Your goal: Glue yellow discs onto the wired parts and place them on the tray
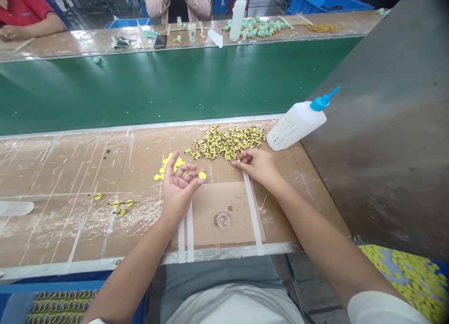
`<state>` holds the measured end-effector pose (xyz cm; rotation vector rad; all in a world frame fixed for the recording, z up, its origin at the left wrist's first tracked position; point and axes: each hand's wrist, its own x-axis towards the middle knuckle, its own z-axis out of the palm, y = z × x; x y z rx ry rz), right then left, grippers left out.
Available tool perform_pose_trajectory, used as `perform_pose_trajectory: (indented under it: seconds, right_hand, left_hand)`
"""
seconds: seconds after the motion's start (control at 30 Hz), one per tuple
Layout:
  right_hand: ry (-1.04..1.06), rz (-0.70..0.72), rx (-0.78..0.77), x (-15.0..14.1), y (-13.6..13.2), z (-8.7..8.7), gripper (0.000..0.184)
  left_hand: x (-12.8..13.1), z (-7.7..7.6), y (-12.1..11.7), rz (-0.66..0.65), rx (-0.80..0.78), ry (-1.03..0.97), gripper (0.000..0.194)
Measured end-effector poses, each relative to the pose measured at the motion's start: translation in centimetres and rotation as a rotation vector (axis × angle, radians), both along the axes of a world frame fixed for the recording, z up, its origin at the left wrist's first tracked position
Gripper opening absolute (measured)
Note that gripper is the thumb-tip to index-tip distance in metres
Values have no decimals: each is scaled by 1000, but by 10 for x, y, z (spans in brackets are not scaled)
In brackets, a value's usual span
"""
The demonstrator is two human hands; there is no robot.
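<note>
The left hand (pixel 179 193), palm up, grips a flat round yellow disc (pixel 202 175) at its fingertips above the cardboard-topped counter (pixel 70 230), while the right hand (pixel 254 166), grip open, seemingly picks at a heap of small yellow-and-black pieces (pixel 224 143).

A white shirt (pixel 231 307) covers the front of the body, with a loose short sleeve (pixel 382 310) on the right arm and a sliver of the left sleeve (pixel 96 321) at the picture's bottom edge. Grey cloth (pixel 217 272) lies below it, trousers or an apron, hard to say which. The left hand (pixel 180 193) and right hand (pixel 257 166) are bare
</note>
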<state>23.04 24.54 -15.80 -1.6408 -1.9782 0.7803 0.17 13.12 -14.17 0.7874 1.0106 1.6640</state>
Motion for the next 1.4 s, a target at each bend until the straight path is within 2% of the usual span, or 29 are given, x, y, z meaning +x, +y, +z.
perform_pose_trajectory:
  seconds: [0.2, 0.37, 0.5, 0.6, 0.8, 0.93, 1.1, 1.23, 1.3, 1.4]
  right_hand:
    - [229, 183, -64, 15, 0, 0, 33]
    - [211, 290, 31, 21, -6, 5, 28]
    - [262, 254, -103, 21, -6, 6, 32]
    - [319, 242, -140, 19, -3, 4, 37]
    - [589, 119, -264, 13, 2, 7, 43]
    - [542, 103, -149, 12, 0, 1, 36]
    - [380, 167, 17, 12, 1, -14, 26]
    - [392, 211, 79, 6, 1, -17, 21]
    - [444, 182, 72, 3, -2, -14, 21]
    - [600, 86, -66, 2, -8, -7, 30]
  left_hand:
    - [2, 2, -2, 2, -10, -32, 86]
    - [4, 3, -3, -6, -28, -49, 86]
    - [4, 3, -4, 3, -53, -58, 88]
    - [5, 3, -3, 0, -59, -63, 88]
    - [5, 5, -2, 6, -77, -79, 86]
    - [4, 7, -6, 26, -72, -72, 80]
    - [3, 9, -20, 111, -72, -92, 74]
    - [5, 7, -34, 165, -72, -114, 72]
    - [8, 5, -42, 191, -93, -160, 70]
    - [16, 1, -53, 217, -135, -264, 67]
